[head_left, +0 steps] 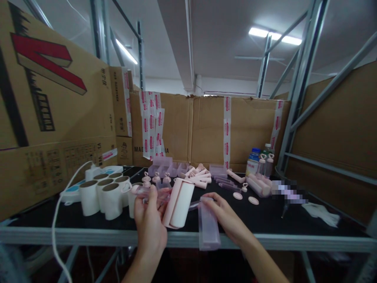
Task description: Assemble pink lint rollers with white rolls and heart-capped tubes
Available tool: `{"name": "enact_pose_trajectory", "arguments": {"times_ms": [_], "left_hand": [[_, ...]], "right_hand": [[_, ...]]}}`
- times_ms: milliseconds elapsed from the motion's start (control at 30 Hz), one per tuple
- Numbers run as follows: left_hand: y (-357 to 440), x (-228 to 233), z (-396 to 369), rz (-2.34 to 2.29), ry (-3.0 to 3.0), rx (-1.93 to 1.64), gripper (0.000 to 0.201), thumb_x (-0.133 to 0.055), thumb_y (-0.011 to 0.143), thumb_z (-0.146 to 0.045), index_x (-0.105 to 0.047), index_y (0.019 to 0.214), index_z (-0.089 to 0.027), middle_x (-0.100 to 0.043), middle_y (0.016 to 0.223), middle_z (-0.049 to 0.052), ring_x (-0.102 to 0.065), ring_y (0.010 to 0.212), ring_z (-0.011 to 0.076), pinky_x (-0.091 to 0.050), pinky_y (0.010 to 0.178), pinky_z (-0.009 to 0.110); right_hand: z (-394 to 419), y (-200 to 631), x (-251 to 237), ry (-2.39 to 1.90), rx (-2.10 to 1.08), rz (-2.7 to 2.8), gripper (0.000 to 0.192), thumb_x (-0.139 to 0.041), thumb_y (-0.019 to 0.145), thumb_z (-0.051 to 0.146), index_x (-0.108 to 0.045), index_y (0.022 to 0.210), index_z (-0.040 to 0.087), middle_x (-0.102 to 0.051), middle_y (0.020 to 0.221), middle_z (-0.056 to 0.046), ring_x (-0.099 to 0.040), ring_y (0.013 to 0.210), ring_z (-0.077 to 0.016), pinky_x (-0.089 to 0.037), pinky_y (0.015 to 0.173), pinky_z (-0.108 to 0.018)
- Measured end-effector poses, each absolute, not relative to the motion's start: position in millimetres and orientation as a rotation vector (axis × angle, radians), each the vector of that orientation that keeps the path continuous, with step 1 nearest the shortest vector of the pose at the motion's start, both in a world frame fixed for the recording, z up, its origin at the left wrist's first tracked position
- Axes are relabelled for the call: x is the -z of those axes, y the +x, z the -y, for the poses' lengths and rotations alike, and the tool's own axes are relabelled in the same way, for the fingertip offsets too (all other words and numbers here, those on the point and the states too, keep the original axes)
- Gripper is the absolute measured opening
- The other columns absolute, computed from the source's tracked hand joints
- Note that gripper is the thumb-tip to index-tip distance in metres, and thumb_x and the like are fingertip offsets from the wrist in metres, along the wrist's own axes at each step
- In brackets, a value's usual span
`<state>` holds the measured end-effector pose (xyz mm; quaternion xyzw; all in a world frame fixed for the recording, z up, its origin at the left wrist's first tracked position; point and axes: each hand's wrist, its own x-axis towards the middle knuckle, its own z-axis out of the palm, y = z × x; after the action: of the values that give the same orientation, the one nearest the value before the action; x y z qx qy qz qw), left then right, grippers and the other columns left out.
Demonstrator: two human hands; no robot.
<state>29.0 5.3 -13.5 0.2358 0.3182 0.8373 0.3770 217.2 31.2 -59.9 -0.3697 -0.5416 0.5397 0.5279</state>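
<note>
Translucent lilac piece (pixel 209 230) pinched in your right hand (pixel 222 212), you grip with your left hand (pixel 151 220) a pink shell (pixel 171 209) already partly around a white roll (pixel 183 205), while beyond stand uncovered rolls (pixel 111 199) and loose pink handles (pixel 202 182) not yet joined.

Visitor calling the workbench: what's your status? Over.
Left hand holding pink holder with white roll. Right hand pinching purplish plastic piece. Possibly in the way: white tube standing close behind left hand.

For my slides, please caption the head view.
Left hand holds a pink-cased white roll, right hand a translucent lilac plastic piece.
</note>
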Motion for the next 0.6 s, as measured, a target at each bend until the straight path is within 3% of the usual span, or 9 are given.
{"name": "enact_pose_trajectory", "arguments": {"times_ms": [233, 433, 600], "left_hand": [[42.3, 15.6, 0.1, -0.827, 0.548, -2.093, 0.029, -0.079, 0.082, -0.038, -0.057, 0.088, -0.020, -0.075, 0.080, 0.002, -0.072, 0.073, 0.0154, -0.059, 0.066, 0.025], [61.3, 20.7, 5.8, -0.784, 0.560, -2.024, 0.030, -0.080, 0.081, -0.037, -0.057, 0.093, -0.022, -0.074, 0.079, 0.001, -0.072, 0.071, 0.0167, -0.061, 0.068, 0.029], [69.1, 21.0, 12.3, -0.804, 0.555, -2.010, 0.029, -0.080, 0.081, -0.035, -0.057, 0.093, -0.022, -0.075, 0.082, 0.002, -0.073, 0.072, 0.0167, -0.062, 0.068, 0.028]], "right_hand": [[-41.5, 205.4, 63.9, -0.714, -1.204, 1.101, 0.042, -0.074, 0.086, 0.052, -0.066, 0.113, 0.020, -0.073, 0.089, -0.003, -0.067, 0.082, -0.0186, -0.049, 0.071, -0.026], [-23.8, 206.2, 56.7, -0.684, -1.098, 1.038, 0.046, -0.074, 0.086, 0.051, -0.061, 0.119, 0.023, -0.075, 0.092, -0.003, -0.066, 0.072, -0.0189, -0.049, 0.061, -0.026], [-11.0, 202.8, 51.4, -0.729, -0.906, 1.070, 0.044, -0.072, 0.086, 0.052, -0.060, 0.117, 0.022, -0.076, 0.106, -0.006, -0.070, 0.092, -0.0239, -0.054, 0.079, -0.031]]}}
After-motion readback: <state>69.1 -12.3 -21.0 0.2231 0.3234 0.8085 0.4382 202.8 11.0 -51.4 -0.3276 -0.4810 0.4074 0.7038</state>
